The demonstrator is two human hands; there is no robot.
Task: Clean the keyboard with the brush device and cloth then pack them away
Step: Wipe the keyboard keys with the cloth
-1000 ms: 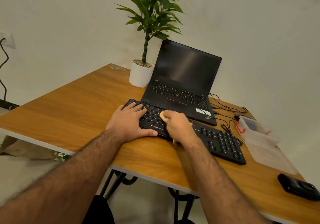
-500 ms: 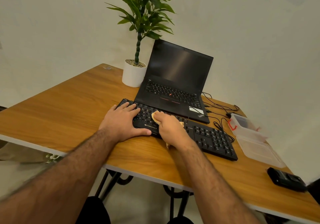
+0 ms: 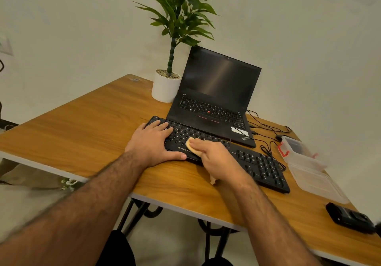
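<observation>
Yellow cloth point(image 3: 192, 147) rubs the black keyboard point(image 3: 259, 162) on our wooden table point(image 3: 86, 129).

We press our left hand point(image 3: 153, 144) flat and open on the left end of the keyboard to hold it down. Our right hand point(image 3: 216, 158) squeezes the cloth and pushes it on the keys near the middle. A black laptop point(image 3: 216, 92) sits just behind the keyboard, beside a potted plant point(image 3: 167, 86). A clear plastic box point(image 3: 305, 162) and a black brush device point(image 3: 348, 218) lie at the right.
</observation>
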